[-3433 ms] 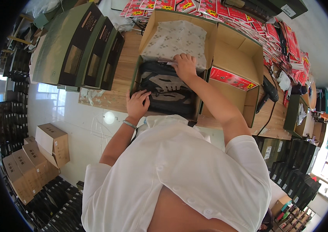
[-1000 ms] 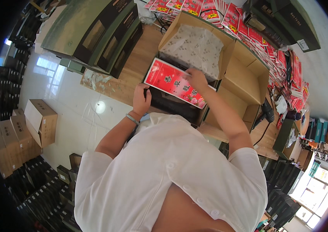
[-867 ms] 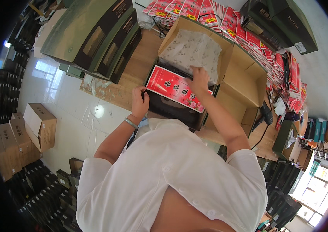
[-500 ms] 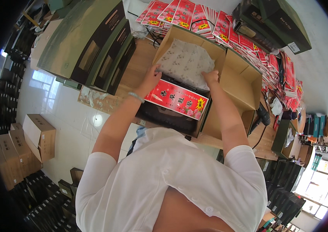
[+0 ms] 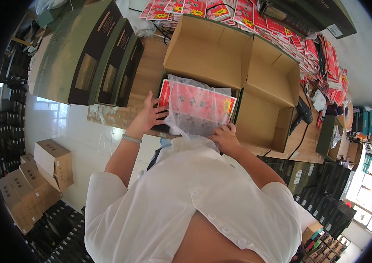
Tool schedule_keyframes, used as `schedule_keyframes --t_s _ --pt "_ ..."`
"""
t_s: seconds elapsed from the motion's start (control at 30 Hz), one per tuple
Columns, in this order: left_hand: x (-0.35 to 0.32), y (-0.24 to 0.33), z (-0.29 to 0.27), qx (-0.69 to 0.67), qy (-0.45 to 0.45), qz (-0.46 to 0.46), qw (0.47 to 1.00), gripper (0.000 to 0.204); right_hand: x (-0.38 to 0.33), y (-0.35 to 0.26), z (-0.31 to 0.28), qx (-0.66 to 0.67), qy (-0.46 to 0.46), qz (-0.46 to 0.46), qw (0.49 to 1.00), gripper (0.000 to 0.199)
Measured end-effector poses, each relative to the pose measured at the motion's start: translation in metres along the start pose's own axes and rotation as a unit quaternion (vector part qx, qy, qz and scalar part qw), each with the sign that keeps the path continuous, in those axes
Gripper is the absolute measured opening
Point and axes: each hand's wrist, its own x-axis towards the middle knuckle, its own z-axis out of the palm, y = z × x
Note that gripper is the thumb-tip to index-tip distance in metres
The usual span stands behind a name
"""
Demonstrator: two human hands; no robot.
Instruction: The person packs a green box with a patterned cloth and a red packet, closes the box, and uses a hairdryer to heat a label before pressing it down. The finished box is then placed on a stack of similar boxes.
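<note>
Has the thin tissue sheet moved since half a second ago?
Yes. The tissue sheet came down off the upright cardboard flap and now covers the red card.

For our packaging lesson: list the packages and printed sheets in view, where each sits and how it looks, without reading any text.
Red printed card: in the open box, under translucent tissue paper, between the left hand and right hand.
Red packets: fanned along the table's far edge.
Dark green boxes: stacked left, flat.
Brown cartons: floor, left.

Before you on the worktop (image 5: 144,65) stand an open brown carton (image 5: 221,52) holding a red printed packet (image 5: 197,105) under translucent wrap, red packets (image 5: 282,30) fanned behind, dark green boxes (image 5: 94,52) at left.
</note>
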Motion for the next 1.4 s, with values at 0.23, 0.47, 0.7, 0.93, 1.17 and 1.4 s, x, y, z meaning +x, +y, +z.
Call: schedule_keyframes --t_s 0.23,0.47,0.7,0.93,1.17,1.4 --pt "0.021 -0.048 -0.032 0.332 0.092 0.202 0.917 0.044 -0.018 -0.002 -0.014 0.064 0.158 0.015 0.985 0.047" --pt "0.002 -0.049 -0.018 0.189 0.214 0.372 0.883 0.031 -0.026 -0.002 -0.023 0.054 0.283 -0.015 0.958 0.046" --pt "-0.002 -0.079 -0.017 0.593 0.386 0.251 0.661 0.031 -0.039 0.015 0.027 0.023 0.120 0.020 0.992 0.028" --pt "-0.035 -0.073 0.009 0.609 0.325 0.470 0.550 0.022 -0.030 -0.012 -0.025 0.045 0.057 0.058 0.996 0.039" --pt "-0.041 -0.091 0.009 0.732 0.048 0.383 0.561 0.027 0.006 -0.036 -0.003 0.201 -0.117 0.118 0.965 0.043" --pt "-0.024 -0.085 -0.004 0.837 0.015 0.255 0.485 0.050 0.014 -0.030 0.030 0.137 -0.198 0.171 0.956 0.064"
